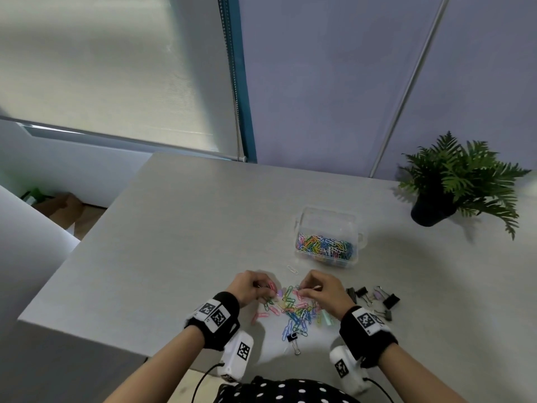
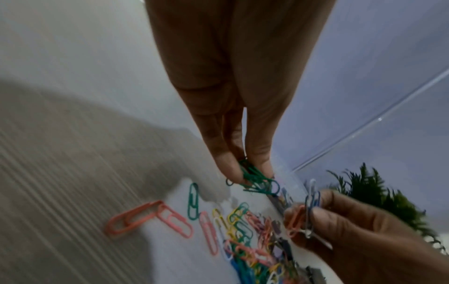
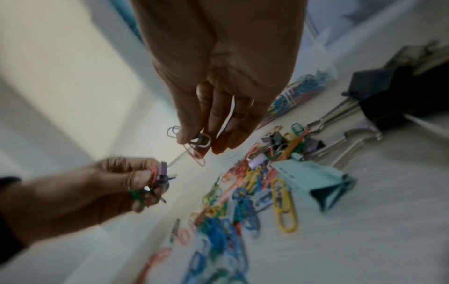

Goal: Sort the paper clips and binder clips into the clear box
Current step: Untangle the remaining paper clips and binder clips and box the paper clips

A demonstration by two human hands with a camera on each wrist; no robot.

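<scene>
A pile of coloured paper clips lies on the grey table near its front edge. My left hand hovers over the pile's left side and pinches a bunch of green paper clips. Over the pile's right side, my right hand pinches several pink, blue and white clips. Behind the hands to the right stands the clear box, with many paper clips in its near half. Black and grey binder clips lie right of the right hand. A mint binder clip sits at the pile's right edge.
A potted fern stands at the far right of the table. One white paper clip lies between the hands and the box. A black binder clip lies at the pile's near end. The table's left edge drops off.
</scene>
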